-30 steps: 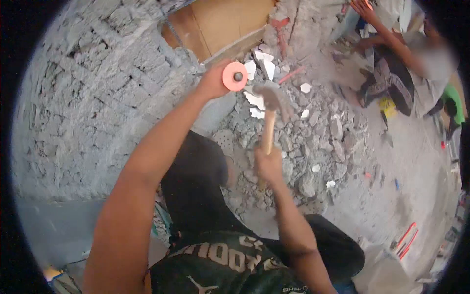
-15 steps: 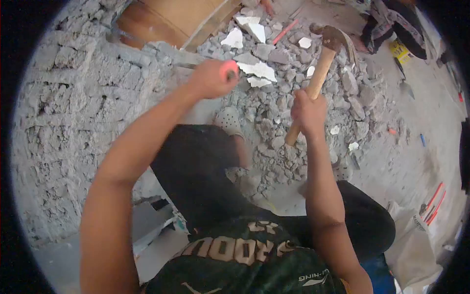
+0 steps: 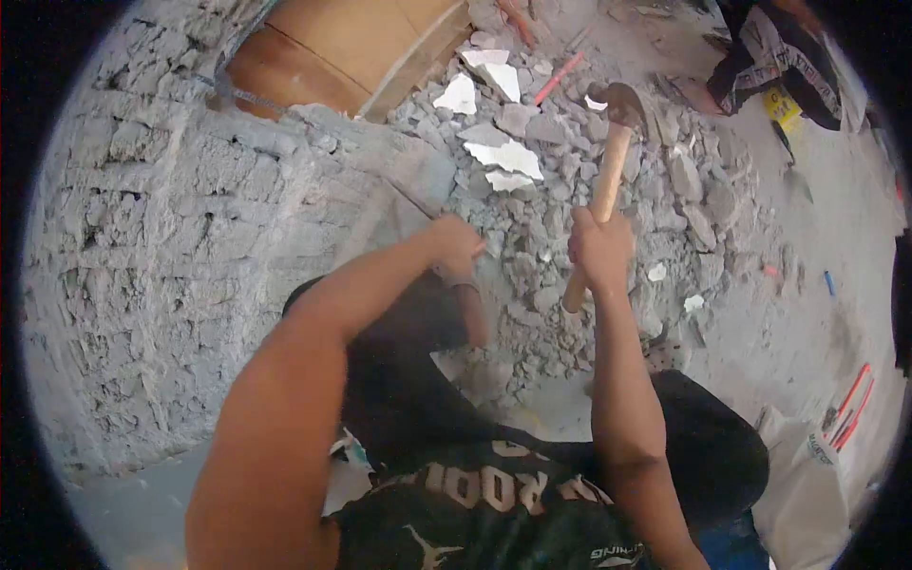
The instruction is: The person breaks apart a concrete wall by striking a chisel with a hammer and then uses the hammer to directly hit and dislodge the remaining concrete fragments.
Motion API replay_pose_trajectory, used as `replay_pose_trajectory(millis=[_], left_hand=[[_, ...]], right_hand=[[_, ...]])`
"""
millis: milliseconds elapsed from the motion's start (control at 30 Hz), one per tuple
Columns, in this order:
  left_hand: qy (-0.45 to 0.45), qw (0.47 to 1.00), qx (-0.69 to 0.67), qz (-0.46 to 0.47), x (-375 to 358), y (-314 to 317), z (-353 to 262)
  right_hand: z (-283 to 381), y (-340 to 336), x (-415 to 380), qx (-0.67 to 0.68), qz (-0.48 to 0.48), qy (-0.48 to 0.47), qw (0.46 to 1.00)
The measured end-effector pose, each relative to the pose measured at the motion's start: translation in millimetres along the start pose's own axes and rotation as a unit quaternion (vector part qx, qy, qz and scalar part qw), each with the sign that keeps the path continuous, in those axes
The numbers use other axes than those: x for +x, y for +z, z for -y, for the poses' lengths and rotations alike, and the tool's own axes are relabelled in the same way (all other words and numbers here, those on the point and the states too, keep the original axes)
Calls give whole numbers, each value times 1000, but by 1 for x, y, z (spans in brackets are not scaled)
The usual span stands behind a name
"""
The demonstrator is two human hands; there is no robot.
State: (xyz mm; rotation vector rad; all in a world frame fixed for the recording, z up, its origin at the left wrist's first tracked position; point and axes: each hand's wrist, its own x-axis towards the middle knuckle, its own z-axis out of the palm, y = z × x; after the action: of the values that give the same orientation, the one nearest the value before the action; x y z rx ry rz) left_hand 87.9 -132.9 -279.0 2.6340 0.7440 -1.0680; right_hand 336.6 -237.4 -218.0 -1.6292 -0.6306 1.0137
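My left hand (image 3: 454,244) is wrapped round a chisel whose thin dark shaft (image 3: 410,198) points up and left, toward the base of the rough wall (image 3: 190,256). A bit of its pinkish-red grip shows past my fingers. In the right part of the view, my right hand (image 3: 601,249) grips a claw hammer by its wooden handle (image 3: 611,176). The hammer's dark, rusty head (image 3: 625,104) is raised over the heap of broken rubble (image 3: 532,228). Both fists are closed, and the hammer head is well apart from the chisel.
White-faced plaster chunks (image 3: 503,160) and a red stick (image 3: 559,79) lie on the rubble. A brown panel (image 3: 332,47) stands at the top left. Dark cloth (image 3: 779,66) lies at the upper right, a pale bag (image 3: 803,475) with red rods (image 3: 853,404) at the lower right.
My left hand has swung down and to the right, turning the chisel so its shaft now shows. The hammer has shifted slightly left and down in view.
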Motion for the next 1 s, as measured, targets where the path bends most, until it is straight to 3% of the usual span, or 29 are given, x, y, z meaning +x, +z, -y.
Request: replay_pose_trajectory(millis=[33,167,233,333,367,433,600,833,1000], left_hand=[[45,997,-28,-55,2,-13,-10],[93,989,-67,-91,-61,-91,-57],[189,957,-83,-204,-89,-109,-59],[112,960,-78,-244,-133,-138,-62],[111,961,-77,-243,-141,-134,-54],[123,933,-75,-331,-149,-124,-27],[103,947,-6,-305,-145,-102,31],[38,944,-23,-328,-143,-99,32],[56,927,-15,-370,-151,-111,29]], right_hand=[[4,2,7,-6,-7,-6,1000],[15,7,12,14,16,5,1000],[-2,10,22,-20,-1,-47,999],[17,16,-1,98,36,-21,994],[21,16,-8,99,42,-11,994],[23,16,-15,88,51,-27,994],[33,8,-31,40,52,-81,995],[48,-1,-54,66,51,-86,993],[52,3,-59,131,65,-74,987]])
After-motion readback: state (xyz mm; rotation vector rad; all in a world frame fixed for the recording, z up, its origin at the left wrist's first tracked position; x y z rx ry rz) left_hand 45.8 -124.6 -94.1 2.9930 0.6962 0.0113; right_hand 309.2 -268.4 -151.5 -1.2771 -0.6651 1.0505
